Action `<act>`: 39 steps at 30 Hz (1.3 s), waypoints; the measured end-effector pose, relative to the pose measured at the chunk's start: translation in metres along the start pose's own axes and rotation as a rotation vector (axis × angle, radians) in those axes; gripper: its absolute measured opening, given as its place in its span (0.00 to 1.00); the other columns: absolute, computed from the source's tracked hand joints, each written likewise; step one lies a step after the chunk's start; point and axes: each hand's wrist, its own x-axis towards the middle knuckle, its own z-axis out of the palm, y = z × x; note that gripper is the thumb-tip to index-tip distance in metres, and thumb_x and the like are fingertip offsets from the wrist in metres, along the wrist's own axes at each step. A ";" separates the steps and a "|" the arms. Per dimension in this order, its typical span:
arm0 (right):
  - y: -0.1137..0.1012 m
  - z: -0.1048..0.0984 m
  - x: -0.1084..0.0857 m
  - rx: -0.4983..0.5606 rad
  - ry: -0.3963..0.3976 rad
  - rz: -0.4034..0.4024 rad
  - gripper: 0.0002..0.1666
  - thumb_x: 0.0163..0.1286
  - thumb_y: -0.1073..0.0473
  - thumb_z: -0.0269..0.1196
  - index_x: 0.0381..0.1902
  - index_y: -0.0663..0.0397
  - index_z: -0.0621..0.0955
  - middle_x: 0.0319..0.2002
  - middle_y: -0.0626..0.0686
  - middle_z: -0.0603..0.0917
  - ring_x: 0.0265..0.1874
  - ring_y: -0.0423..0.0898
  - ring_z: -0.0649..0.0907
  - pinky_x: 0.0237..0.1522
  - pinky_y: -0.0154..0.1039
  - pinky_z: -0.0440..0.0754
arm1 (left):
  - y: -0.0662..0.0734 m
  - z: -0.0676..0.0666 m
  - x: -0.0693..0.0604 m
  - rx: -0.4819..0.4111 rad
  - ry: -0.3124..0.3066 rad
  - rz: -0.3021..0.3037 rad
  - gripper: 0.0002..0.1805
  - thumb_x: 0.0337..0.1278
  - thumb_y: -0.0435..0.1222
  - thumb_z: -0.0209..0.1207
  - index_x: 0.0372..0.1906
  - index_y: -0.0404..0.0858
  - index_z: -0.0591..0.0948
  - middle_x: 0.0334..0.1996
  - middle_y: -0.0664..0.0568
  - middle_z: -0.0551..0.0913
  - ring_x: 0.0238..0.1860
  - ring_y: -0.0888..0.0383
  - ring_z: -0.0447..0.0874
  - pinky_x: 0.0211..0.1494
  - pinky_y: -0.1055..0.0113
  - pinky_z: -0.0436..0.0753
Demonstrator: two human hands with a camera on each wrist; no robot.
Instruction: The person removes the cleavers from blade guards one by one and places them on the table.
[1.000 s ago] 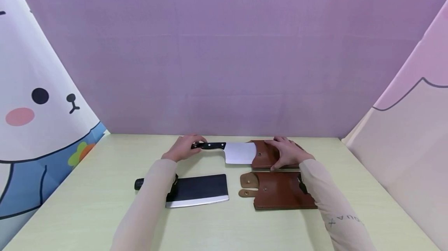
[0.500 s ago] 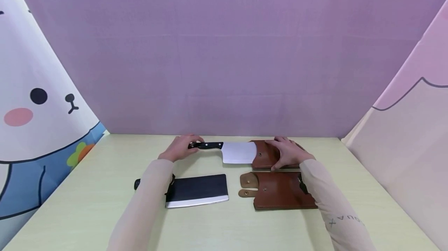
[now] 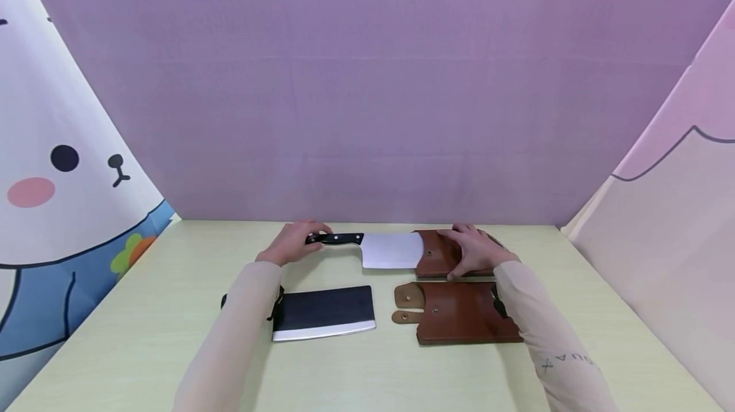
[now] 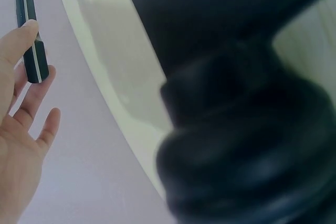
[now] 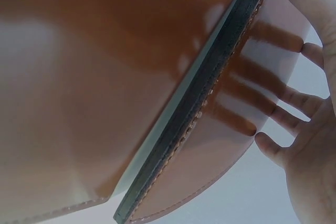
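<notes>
In the head view, my left hand (image 3: 293, 243) pinches the end of the black riveted handle (image 3: 339, 239) of a cleaver at the back of the table. Its silver blade (image 3: 390, 251) reaches rightward to the upper brown sheath (image 3: 427, 262), and the blade's far end is hidden in it. My right hand (image 3: 473, 249) holds that sheath, thumb at the near edge and fingers over the far side. The left wrist view shows thumb and fingers on the handle's end (image 4: 37, 61). Fingertips touch the sheath's edge (image 5: 236, 145) in the right wrist view.
Nearer on the table (image 3: 344, 380) lies a second cleaver with a dark blade (image 3: 327, 309), its handle largely under the left forearm. To its right is another brown sheath (image 3: 459, 319) with two straps, partly below the right forearm. A purple backdrop (image 3: 367, 112) stands behind.
My left hand has moved slightly left with the handle, and more of the silver blade shows outside the sheath. The right hand and upper sheath have shifted very slightly right.
</notes>
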 end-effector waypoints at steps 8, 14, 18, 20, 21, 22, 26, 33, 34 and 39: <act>0.002 -0.001 -0.002 0.005 0.015 0.006 0.59 0.33 0.41 0.76 0.65 0.48 0.65 0.60 0.62 0.66 0.59 0.61 0.63 0.56 0.65 0.61 | -0.003 -0.002 -0.003 -0.002 0.003 -0.001 0.16 0.51 0.35 0.62 0.48 0.46 0.79 0.40 0.51 0.79 0.40 0.52 0.77 0.46 0.51 0.74; 0.002 -0.002 -0.003 0.008 0.004 0.017 0.59 0.34 0.41 0.76 0.66 0.47 0.65 0.61 0.61 0.65 0.59 0.61 0.63 0.57 0.65 0.61 | -0.003 -0.005 -0.005 -0.009 -0.005 -0.015 0.16 0.51 0.35 0.62 0.48 0.46 0.79 0.40 0.51 0.79 0.40 0.52 0.77 0.47 0.51 0.73; 0.001 -0.004 -0.004 0.008 -0.003 0.022 0.60 0.34 0.40 0.76 0.66 0.47 0.64 0.61 0.61 0.65 0.59 0.61 0.63 0.57 0.65 0.61 | -0.003 -0.007 -0.006 -0.009 0.000 -0.011 0.17 0.51 0.35 0.61 0.48 0.46 0.79 0.42 0.50 0.80 0.42 0.51 0.77 0.48 0.50 0.73; 0.001 -0.004 -0.005 0.009 -0.003 0.024 0.60 0.34 0.40 0.76 0.66 0.47 0.64 0.61 0.61 0.65 0.59 0.61 0.63 0.57 0.65 0.60 | -0.003 -0.007 -0.007 -0.009 0.003 -0.010 0.17 0.51 0.35 0.62 0.48 0.45 0.79 0.42 0.49 0.80 0.42 0.51 0.78 0.48 0.50 0.73; 0.001 -0.004 -0.005 0.010 -0.003 0.025 0.60 0.34 0.40 0.76 0.66 0.47 0.64 0.61 0.61 0.65 0.59 0.61 0.63 0.57 0.65 0.60 | -0.003 -0.008 -0.008 -0.012 0.003 -0.013 0.17 0.51 0.35 0.62 0.48 0.45 0.79 0.42 0.50 0.80 0.42 0.51 0.78 0.48 0.51 0.74; 0.001 -0.004 -0.005 0.010 -0.001 0.025 0.60 0.34 0.40 0.76 0.66 0.48 0.65 0.60 0.61 0.65 0.59 0.61 0.63 0.57 0.65 0.60 | -0.003 -0.008 -0.008 -0.010 0.003 -0.015 0.17 0.51 0.35 0.62 0.48 0.46 0.79 0.42 0.50 0.80 0.42 0.51 0.78 0.48 0.51 0.74; 0.002 -0.004 -0.006 0.006 -0.003 0.024 0.59 0.35 0.40 0.76 0.65 0.48 0.65 0.61 0.62 0.65 0.59 0.62 0.63 0.56 0.65 0.62 | -0.003 -0.009 -0.009 -0.007 0.001 -0.017 0.17 0.51 0.35 0.61 0.48 0.46 0.79 0.40 0.51 0.79 0.39 0.53 0.77 0.47 0.51 0.74; 0.003 -0.006 -0.007 0.008 -0.002 0.020 0.58 0.36 0.42 0.75 0.66 0.50 0.65 0.61 0.63 0.64 0.60 0.63 0.62 0.55 0.65 0.63 | -0.006 -0.010 -0.010 -0.004 0.003 -0.027 0.16 0.51 0.35 0.61 0.48 0.47 0.79 0.41 0.52 0.79 0.40 0.53 0.77 0.47 0.52 0.74; 0.003 -0.006 -0.007 0.011 -0.001 0.020 0.58 0.36 0.42 0.75 0.66 0.50 0.65 0.61 0.63 0.64 0.60 0.63 0.62 0.54 0.66 0.63 | -0.007 -0.010 -0.010 -0.001 0.006 -0.026 0.16 0.51 0.36 0.61 0.48 0.48 0.79 0.41 0.52 0.79 0.40 0.53 0.78 0.47 0.52 0.74; 0.005 -0.005 -0.007 0.011 0.003 0.016 0.58 0.36 0.41 0.76 0.66 0.50 0.65 0.61 0.64 0.64 0.60 0.64 0.62 0.54 0.66 0.64 | -0.008 -0.012 -0.011 0.002 0.012 -0.025 0.17 0.51 0.36 0.62 0.49 0.48 0.79 0.43 0.51 0.80 0.42 0.52 0.78 0.49 0.51 0.74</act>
